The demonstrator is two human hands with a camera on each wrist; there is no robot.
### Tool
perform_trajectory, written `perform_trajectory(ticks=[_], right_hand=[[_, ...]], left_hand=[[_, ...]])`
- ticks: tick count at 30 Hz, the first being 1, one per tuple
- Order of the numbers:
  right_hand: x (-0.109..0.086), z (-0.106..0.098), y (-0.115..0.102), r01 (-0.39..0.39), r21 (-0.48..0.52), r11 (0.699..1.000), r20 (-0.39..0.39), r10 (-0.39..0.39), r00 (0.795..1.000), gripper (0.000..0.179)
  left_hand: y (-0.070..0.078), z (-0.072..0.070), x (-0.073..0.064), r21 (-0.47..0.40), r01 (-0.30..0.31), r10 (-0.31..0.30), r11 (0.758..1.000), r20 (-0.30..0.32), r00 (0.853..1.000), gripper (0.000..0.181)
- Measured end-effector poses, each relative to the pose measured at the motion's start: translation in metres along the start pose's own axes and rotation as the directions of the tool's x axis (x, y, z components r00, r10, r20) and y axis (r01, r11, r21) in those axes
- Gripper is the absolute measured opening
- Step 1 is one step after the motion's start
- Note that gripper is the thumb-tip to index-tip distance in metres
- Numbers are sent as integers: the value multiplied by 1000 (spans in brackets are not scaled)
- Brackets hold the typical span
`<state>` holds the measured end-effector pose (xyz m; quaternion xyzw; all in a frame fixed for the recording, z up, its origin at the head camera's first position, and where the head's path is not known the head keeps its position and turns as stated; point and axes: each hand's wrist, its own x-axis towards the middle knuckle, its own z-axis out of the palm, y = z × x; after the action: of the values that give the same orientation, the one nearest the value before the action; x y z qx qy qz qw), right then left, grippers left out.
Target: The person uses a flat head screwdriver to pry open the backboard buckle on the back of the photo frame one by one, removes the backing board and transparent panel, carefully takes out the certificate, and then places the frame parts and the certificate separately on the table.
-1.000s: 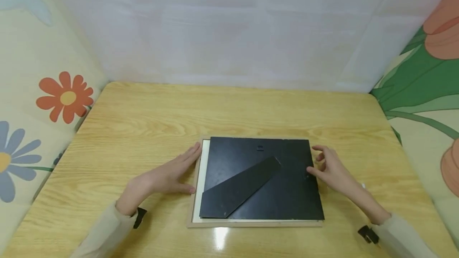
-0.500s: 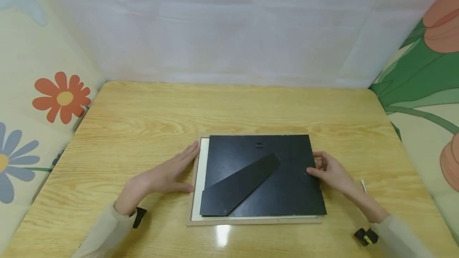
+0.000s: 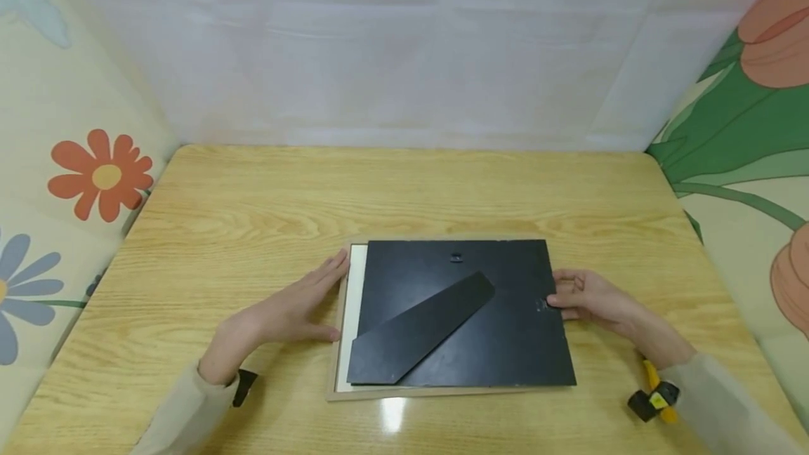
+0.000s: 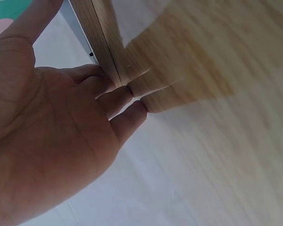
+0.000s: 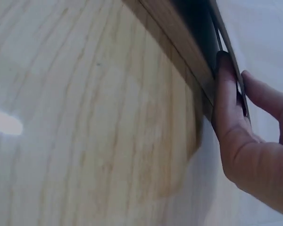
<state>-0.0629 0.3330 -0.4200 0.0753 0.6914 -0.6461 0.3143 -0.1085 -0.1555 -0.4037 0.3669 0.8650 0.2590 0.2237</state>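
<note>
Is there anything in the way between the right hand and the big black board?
No, nothing visible is. The right hand pinches the black board at its right edge, thumb on top and finger underneath.

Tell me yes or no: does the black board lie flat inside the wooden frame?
No: the right hand pinches the black board by an edge raised above the wooden frame.
</note>
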Motion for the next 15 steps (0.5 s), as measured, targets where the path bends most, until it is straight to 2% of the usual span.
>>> perform_trajectory(ticks=[8,12,15], right_hand=[[-4,3,9,23,174,985,38,-31,999,67],[-9,8,11,-8,216,976,-15,11,1000,78],[-14,9,11,-4,286,958,-45,18,999,81]], left_hand=[[-1,2,0,-5,0,0,1000,-7,1000,104],[-2,3,1,-5,6,-6,1000,-9,1000,105],[-2,2,1,-4,14,-14,1000,-10,1000,105]])
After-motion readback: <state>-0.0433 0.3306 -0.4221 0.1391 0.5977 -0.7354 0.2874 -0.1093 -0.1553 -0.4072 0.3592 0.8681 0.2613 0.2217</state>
